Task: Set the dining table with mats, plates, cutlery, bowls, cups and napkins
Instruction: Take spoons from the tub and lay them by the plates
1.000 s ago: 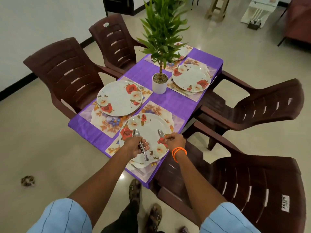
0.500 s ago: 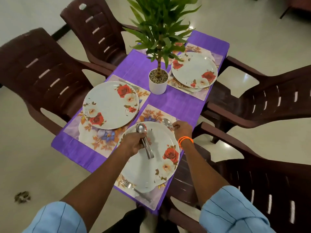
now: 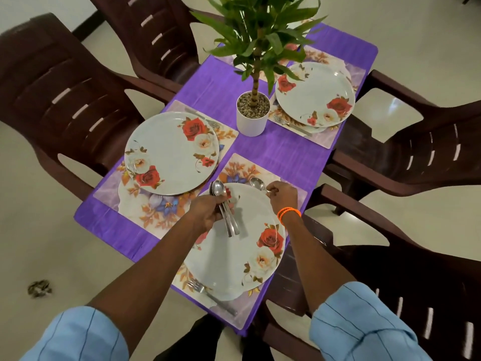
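A purple table (image 3: 286, 157) carries floral mats, each with a rose-patterned plate. Over the near plate (image 3: 234, 259) my left hand (image 3: 208, 212) grips a bundle of spoons (image 3: 225, 204), bowls pointing away from me. At the plate's far rim my right hand (image 3: 282, 196), with an orange band on the wrist, pinches the handle of a single spoon (image 3: 256, 184) low over the near mat (image 3: 260, 170). A fork (image 3: 208, 295) lies on that mat at the plate's near left. The left plate (image 3: 169, 152) and far right plate (image 3: 315, 95) each have a fork beside them.
A potted plant (image 3: 252, 113) in a white pot stands mid-table and hides part of the far mat. Brown plastic chairs (image 3: 67, 95) ring the table on both sides, one (image 3: 416, 282) close by my right arm. A small dark clump (image 3: 39, 287) lies on the floor at left.
My view has come closer over the table. My right hand has carried its single spoon from the near plate's right rim to the plate's far edge. My left hand still holds the bundle.
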